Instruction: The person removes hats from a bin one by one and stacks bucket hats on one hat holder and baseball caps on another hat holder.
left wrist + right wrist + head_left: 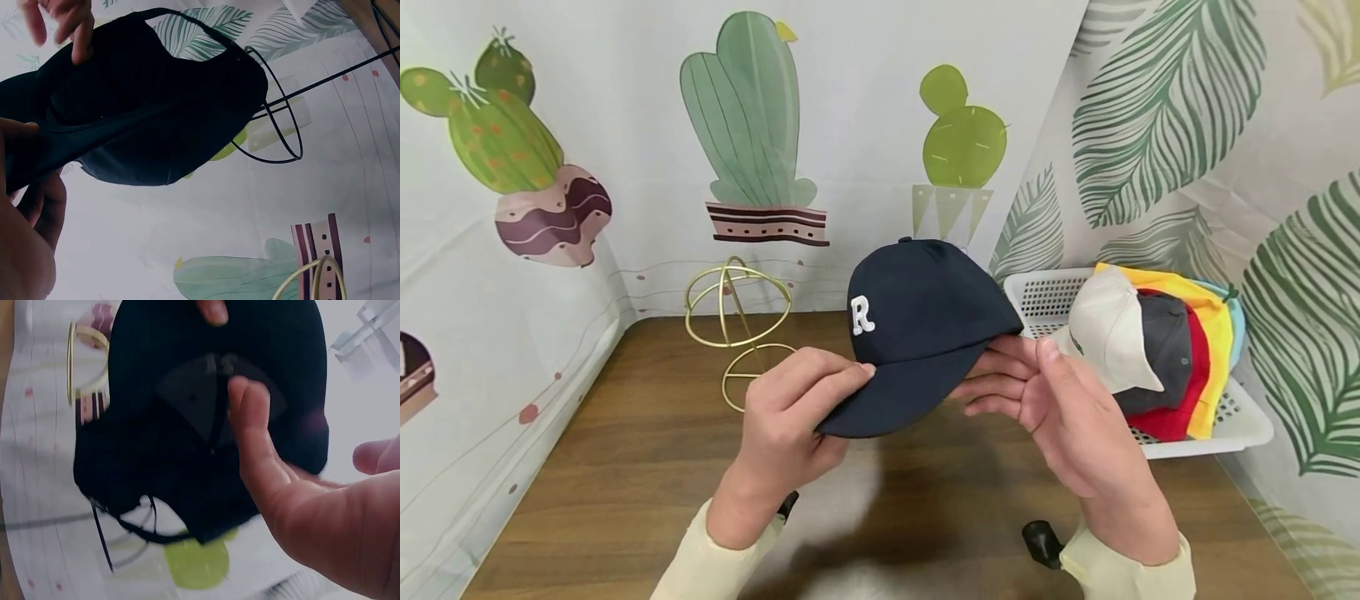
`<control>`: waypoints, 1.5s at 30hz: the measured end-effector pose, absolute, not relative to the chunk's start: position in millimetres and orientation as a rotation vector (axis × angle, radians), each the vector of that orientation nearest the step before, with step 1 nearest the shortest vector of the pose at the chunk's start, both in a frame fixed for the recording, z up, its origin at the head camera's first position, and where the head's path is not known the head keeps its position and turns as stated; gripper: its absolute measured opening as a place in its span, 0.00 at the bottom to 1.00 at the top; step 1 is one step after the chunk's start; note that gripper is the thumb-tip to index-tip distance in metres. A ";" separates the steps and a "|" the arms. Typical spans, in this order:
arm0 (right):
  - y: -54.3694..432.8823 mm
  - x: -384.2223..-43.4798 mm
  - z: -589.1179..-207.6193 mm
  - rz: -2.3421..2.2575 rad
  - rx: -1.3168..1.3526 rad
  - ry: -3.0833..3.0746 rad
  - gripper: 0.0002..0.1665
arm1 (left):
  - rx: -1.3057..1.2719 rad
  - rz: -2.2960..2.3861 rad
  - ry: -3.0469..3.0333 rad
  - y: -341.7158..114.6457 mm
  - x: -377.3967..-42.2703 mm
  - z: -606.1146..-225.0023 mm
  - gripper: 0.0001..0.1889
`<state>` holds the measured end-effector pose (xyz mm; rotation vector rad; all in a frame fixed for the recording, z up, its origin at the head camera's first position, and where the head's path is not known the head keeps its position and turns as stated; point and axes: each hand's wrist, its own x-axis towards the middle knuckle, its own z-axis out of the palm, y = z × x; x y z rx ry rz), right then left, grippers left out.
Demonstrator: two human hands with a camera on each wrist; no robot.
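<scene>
A navy baseball cap (925,308) with a white letter R on its front is held up over the table, brim toward me. My left hand (793,408) pinches the brim at its left side, thumb on top. At the cap's right edge, my right hand (1060,408) has its fingers extended under the rim, thumb standing apart. From the right wrist view, the cap's hollow underside (181,425) faces the camera, and the right fingers (253,419) reach across it. The left wrist view shows the strap opening at the cap's back.
A gold wire stand (741,343) is at the back left. A black wire stand (299,140) shows behind the cap. On the right, a white plastic basket (1232,437) holds several caps, with a cream cap (1108,329) in front. Printed cloth walls enclose the wooden table (647,467).
</scene>
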<state>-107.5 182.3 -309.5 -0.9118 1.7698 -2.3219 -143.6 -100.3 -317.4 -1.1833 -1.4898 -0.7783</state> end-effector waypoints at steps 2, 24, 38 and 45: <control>178.5 -107.6 -309.9 -2.400 -0.881 1.683 0.31 | -1.206 -0.735 -1.467 -97.4 -143.0 -317.4 0.16; 152.5 -110.9 -313.2 -2.898 0.147 1.488 0.39 | -1.224 -0.223 -1.197 -67.0 -131.0 -323.0 0.09; 149.5 -111.6 -323.4 -2.634 0.865 2.013 0.34 | -1.320 -0.236 -1.196 -63.1 -131.0 -332.0 0.11; 152.6 -114.4 -325.6 -2.625 0.841 2.067 0.33 | -1.481 -0.326 -1.327 -63.1 -124.7 -336.9 0.22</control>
